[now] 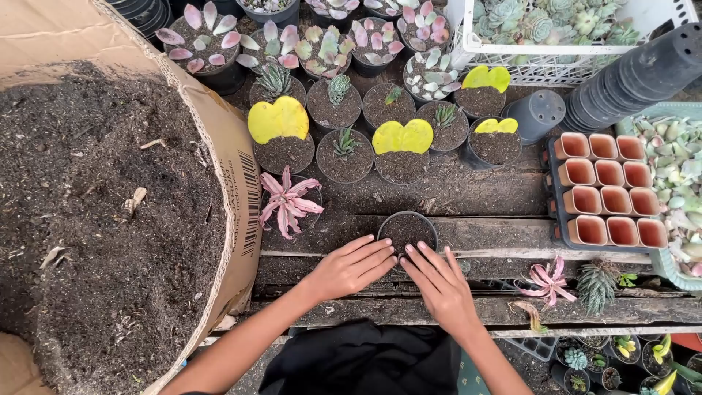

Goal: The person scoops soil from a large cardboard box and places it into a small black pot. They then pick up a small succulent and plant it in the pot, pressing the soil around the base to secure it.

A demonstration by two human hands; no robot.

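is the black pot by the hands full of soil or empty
Full: the small black pot stands upright with dark soil up to its rim and no plant in it. The left hand and right hand touch its near side.

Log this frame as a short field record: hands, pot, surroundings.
left hand: flat on the wooden planks, fingertips at the small black pot
right hand: same, on the pot's other side
pot: filled with soil, no plant
left of hands: cardboard box of soil
behind: potted succulents
right: tray of terracotta-coloured pots
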